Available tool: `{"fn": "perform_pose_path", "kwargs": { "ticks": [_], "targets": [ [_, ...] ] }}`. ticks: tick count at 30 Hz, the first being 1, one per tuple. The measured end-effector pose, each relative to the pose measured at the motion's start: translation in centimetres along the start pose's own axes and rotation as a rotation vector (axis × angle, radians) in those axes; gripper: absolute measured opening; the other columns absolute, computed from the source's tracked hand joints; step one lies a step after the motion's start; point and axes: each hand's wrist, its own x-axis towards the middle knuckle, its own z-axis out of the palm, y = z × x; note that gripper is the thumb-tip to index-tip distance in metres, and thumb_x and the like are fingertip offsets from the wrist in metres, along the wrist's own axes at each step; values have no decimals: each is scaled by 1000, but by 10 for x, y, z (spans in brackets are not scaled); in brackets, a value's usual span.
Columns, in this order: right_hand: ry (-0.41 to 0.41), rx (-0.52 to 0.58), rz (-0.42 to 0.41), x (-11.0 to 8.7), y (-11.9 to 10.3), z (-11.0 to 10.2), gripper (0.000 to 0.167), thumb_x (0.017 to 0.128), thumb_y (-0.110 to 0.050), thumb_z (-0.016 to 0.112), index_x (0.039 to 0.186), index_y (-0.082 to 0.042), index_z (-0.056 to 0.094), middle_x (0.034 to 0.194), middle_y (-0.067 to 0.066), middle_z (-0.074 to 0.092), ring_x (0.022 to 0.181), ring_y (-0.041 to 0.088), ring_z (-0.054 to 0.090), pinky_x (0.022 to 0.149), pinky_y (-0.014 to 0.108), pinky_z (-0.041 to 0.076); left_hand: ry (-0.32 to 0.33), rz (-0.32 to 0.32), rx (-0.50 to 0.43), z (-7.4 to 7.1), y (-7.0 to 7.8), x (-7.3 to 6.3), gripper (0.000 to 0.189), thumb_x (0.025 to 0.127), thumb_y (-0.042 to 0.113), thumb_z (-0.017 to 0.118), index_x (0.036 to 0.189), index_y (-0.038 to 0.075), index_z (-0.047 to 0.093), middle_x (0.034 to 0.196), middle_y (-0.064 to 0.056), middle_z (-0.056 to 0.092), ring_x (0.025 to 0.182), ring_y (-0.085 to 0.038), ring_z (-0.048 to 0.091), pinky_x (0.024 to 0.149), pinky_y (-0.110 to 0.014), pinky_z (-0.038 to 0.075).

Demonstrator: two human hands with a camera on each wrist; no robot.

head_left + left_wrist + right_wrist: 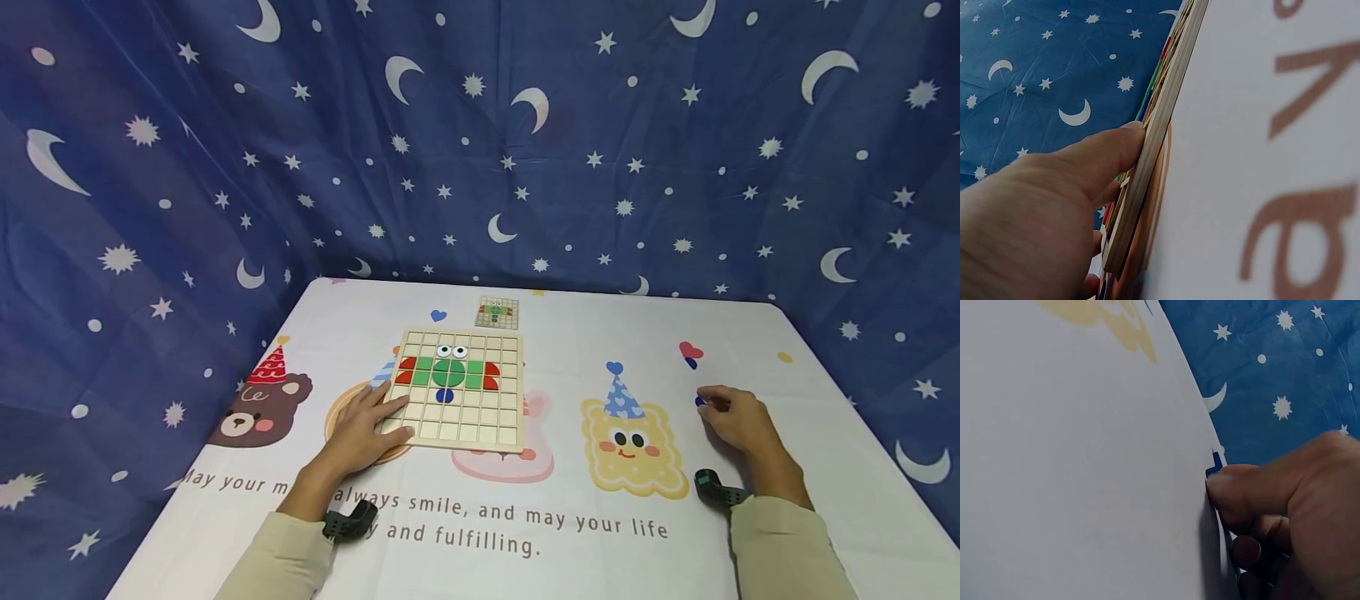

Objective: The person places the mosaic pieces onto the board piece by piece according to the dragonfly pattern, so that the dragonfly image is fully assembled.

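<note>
A square wooden grid board (487, 435) lies on the table, bearing red, green and blue flat pieces and two white eye pieces (452, 352). A green circle (448, 372) is at the centre of the pattern, a blue round piece (445, 396) below it. My left hand (367, 425) rests on the board's left side, fingers spread; in the left wrist view the thumb (1110, 153) lies at the board's edge. Off to the right, my right hand (742, 419) pinches a small blue piece (1214, 467) between thumb and fingers, largely hidden by them. Another blue piece (691, 363) lies just beyond.
Behind the board lies a small card (497, 312) picturing the same pattern. The white tablecloth (615, 567) carries printed cartoon figures and lettering. A blue curtain (480, 150) with moons and stars hangs behind the table.
</note>
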Motion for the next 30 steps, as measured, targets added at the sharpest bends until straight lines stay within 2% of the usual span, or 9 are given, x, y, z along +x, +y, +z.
{"fn": "perform_pose_path", "kwargs": {
  "ticks": [4, 8, 11, 15, 19, 22, 27, 30],
  "targets": [
    [3, -18, -18, 1, 1, -1, 29, 91, -6, 62, 117, 6, 61, 99, 23, 59, 92, 39, 52, 86, 57, 43, -4, -3, 1, -1, 1, 1, 60, 84, 39, 74, 136, 16, 58, 153, -14, 31, 142, -40, 13, 106, -65, 13],
    [-23, -36, -16, 3, 1, -3, 34, 90, -8, 64, 122, 2, 58, 91, 17, 55, 87, 35, 50, 79, 51, 45, -4, 1, 4, -2, 2, 1, 59, 84, 38, 74, 136, 15, 59, 153, -14, 32, 141, -41, 13, 106, -64, 13],
    [-62, -53, -20, 3, -1, -4, 38, 91, -7, 63, 128, 1, 54, 91, 17, 53, 87, 35, 49, 79, 52, 45, -3, 5, 4, -3, 2, 1, 59, 84, 37, 74, 136, 15, 59, 152, -15, 32, 141, -41, 14, 106, -64, 13],
    [-82, -61, -25, 2, -4, -5, 38, 91, -5, 63, 127, 2, 55, 92, 17, 54, 87, 35, 49, 81, 54, 45, -8, 5, 7, -3, 3, 1, 59, 83, 38, 74, 136, 15, 59, 153, -15, 32, 141, -41, 13, 106, -64, 13],
    [-82, -54, -61, 5, -6, -3, 37, 90, -5, 64, 126, 3, 56, 90, 15, 54, 86, 33, 49, 78, 48, 45, -3, 0, 6, -3, 2, 1, 59, 84, 38, 74, 136, 16, 59, 153, -14, 32, 142, -40, 13, 106, -64, 12],
    [-82, -61, -79, 8, -7, -4, 34, 90, -5, 64, 122, 5, 58, 91, 15, 55, 86, 33, 49, 79, 49, 45, 4, -2, -4, -3, 1, 0, 58, 84, 37, 74, 136, 16, 59, 153, -14, 32, 142, -39, 12, 106, -64, 12],
    [-80, -74, -62, 9, -11, -7, 31, 89, -8, 66, 116, 8, 60, 94, 18, 57, 87, 34, 50, 82, 52, 46, 5, 4, -1, -2, 0, -1, 59, 83, 39, 74, 136, 16, 59, 153, -15, 32, 142, -40, 14, 106, -64, 13],
    [-58, -57, -40, 6, -14, -9, 35, 89, -13, 68, 115, 8, 59, 93, 19, 58, 85, 34, 51, 74, 45, 48, 2, 12, 7, -1, 0, -1, 60, 83, 40, 74, 136, 16, 59, 152, -16, 32, 141, -40, 14, 106, -64, 13]
  ]
}}
